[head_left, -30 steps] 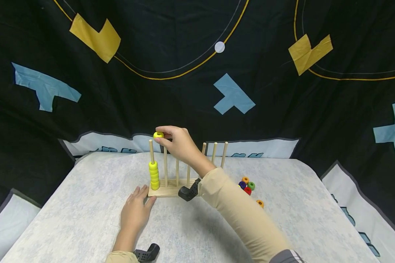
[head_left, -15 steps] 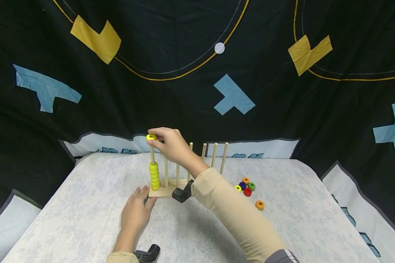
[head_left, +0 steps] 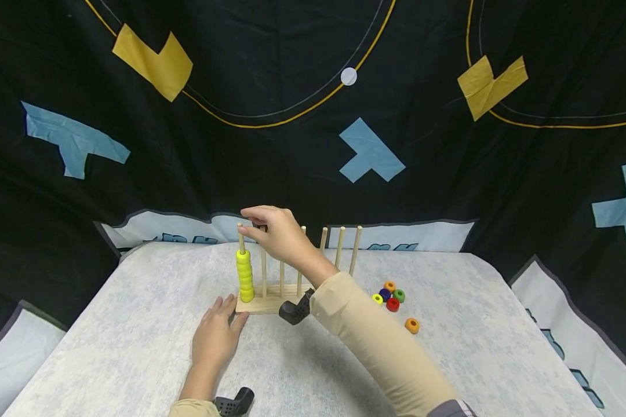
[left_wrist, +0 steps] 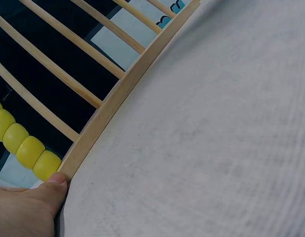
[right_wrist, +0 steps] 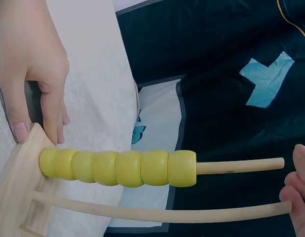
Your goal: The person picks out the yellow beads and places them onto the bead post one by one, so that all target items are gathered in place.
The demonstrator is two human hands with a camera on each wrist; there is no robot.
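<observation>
A wooden peg rack (head_left: 271,304) stands on the table with several upright pegs. A stack of yellow beads (head_left: 244,277) fills the lower part of its leftmost peg; in the right wrist view the bead stack (right_wrist: 118,169) leaves the upper peg bare. My left hand (head_left: 215,337) holds the left end of the base, its thumb on the front edge and its fingers round the far side in the right wrist view. At the top of the leftmost peg is my right hand (head_left: 279,233), thumb and fingers apart with no bead between them. Its forearm hides part of the rack.
Right of the rack lie several loose beads: orange (head_left: 389,286), blue (head_left: 384,295), green (head_left: 399,296), red (head_left: 393,304) and yellow (head_left: 377,299). Another orange bead (head_left: 412,325) lies nearer. A black curtain (head_left: 271,168) hangs behind the table (head_left: 135,324).
My right hand carried a yellow bead left to the top of the leftmost peg and let it go. That bead now sits on the stack, making it taller. The left hand has stayed put.
</observation>
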